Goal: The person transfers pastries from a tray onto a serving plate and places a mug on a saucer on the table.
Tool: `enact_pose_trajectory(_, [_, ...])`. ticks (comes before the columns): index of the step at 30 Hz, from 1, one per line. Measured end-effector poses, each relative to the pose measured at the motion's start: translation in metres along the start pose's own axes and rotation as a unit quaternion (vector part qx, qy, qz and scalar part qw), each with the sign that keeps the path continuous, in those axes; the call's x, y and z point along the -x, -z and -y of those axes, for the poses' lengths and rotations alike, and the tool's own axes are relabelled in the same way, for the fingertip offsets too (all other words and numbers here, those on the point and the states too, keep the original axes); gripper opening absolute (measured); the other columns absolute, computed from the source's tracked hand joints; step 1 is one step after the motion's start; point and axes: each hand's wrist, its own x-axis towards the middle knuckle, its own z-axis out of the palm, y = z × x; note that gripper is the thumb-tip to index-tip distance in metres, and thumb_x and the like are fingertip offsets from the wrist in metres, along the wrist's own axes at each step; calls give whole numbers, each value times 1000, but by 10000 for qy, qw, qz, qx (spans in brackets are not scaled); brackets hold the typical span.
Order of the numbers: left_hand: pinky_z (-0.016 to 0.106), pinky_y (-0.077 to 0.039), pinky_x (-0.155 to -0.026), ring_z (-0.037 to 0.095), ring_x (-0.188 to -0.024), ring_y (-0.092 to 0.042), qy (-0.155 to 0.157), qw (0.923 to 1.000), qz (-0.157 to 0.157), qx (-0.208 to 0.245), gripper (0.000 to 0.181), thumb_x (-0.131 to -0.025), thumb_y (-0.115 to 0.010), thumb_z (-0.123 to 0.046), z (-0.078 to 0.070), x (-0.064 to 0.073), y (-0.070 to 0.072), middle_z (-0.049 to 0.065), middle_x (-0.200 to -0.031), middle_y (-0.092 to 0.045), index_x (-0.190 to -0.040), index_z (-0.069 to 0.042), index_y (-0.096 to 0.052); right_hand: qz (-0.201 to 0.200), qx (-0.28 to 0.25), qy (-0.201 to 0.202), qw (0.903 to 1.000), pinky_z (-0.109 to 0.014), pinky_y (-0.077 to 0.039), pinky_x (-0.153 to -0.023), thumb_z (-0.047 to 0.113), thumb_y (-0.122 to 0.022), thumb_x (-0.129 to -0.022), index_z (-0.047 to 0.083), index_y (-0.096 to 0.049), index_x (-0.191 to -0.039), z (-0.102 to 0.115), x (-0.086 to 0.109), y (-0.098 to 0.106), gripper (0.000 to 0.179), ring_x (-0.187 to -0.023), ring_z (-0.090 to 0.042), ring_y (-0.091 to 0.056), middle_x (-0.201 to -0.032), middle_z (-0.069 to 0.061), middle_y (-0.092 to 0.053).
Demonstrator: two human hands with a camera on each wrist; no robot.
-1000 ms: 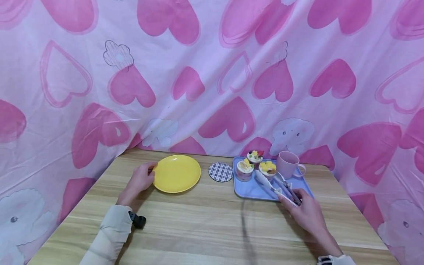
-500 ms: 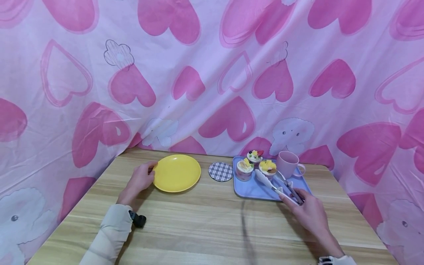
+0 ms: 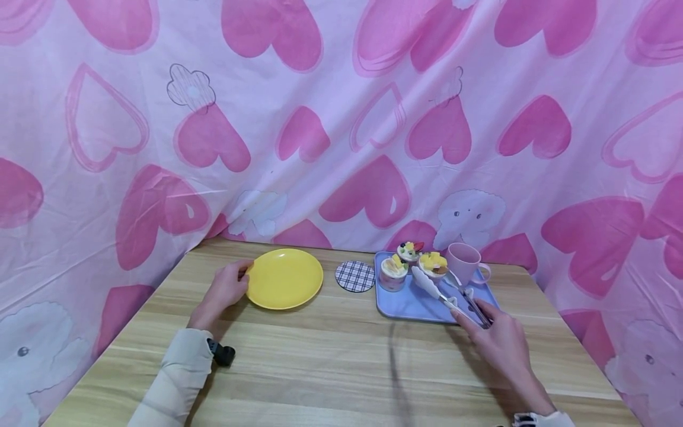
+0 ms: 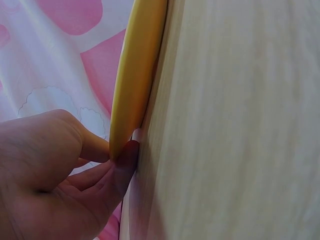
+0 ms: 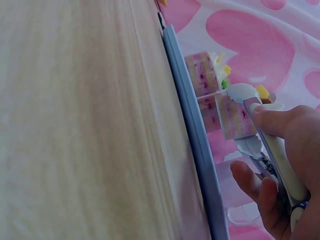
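Observation:
My left hand [image 3: 226,289] pinches the left rim of a yellow plate [image 3: 284,279]; the left wrist view shows thumb above and fingers under its edge [image 4: 122,135]. In my right hand [image 3: 500,344] is a pair of tongs [image 3: 425,281] with white heads. The heads stand either side of a mango-topped dessert cup [image 3: 433,263], seen in the right wrist view as a clear layered cake cup [image 5: 234,117] between them. Two more dessert cups stand to its left on the blue tray [image 3: 405,308], one nearer [image 3: 393,273] and one behind, strawberry-topped [image 3: 409,252].
A pink mug [image 3: 463,261] stands at the tray's back right. Between plate and tray lies a round checked coaster [image 3: 354,277]. The wooden table [image 3: 299,367] ends at a pink heart-patterned curtain [image 3: 368,196] behind and at the sides.
The tongs and the mango-topped dessert cup have risen slightly and shifted a little right. My right hand has moved slightly right too. The left hand and plate hold almost still.

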Motion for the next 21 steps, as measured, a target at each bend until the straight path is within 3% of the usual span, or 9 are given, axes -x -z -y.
enact_pose_trajectory(6, [58, -55, -113, 41, -130, -64, 24, 10000, 17, -3, 48, -104, -54, 0, 0, 0, 1, 32, -147, -64, -151, 8, -56, -68, 66, -102, 9999, -34, -46, -75, 75, -75, -87, 6, -61, -153, 4, -1, 5, 97, -104, -37, -65, -140, -33, -68])
enact_pose_trajectory(16, [59, -53, -116, 42, -136, -61, 104, 9999, 107, 69, 49, -105, -53, -1, 3, -1, 1, 32, -151, -61, -153, 7, -54, -292, 46, -45, 9996, -35, -46, -72, 72, -79, -86, 5, -64, -149, 10, -1, 10, 93, -98, -37, -66, -139, -38, -65])
enact_pose_trajectory(21, [58, -54, -115, 41, -135, -62, 121, 9998, 118, 109, 49, -105, -53, -1, 3, -1, 1, 32, -151, -60, -154, 7, -53, -383, 54, 123, 9992, -30, -41, -66, 69, -81, -86, 4, -66, -148, 15, -2, 11, 91, -93, -35, -65, -136, -36, -67])
